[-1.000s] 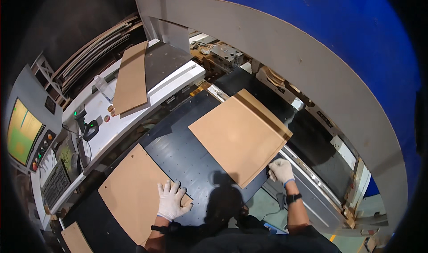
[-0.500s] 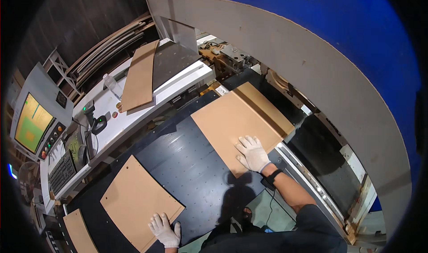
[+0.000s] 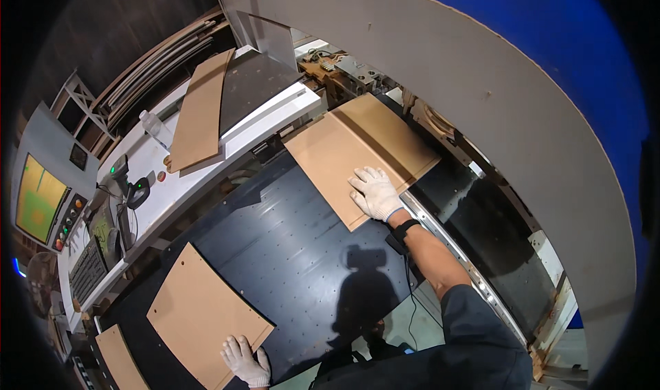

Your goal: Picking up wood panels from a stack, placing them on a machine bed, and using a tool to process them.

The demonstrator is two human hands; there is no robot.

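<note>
Two brown boards on a dark machine table (image 3: 289,245) with little holes.
I see my right hand (image 3: 375,192) flat, fingers spread, on the far board (image 3: 344,146); my left hand (image 3: 246,361) flat on the near board (image 3: 199,314) corner.

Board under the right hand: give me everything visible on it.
The board is a flat tan rectangular panel, fibreboard by its look, with a crease-like line along its far part. It lies on the dark perforated machine table, its far end toward the metal fixtures. The gloved right hand rests palm-down on its near corner. Nothing else touches its top.
</note>
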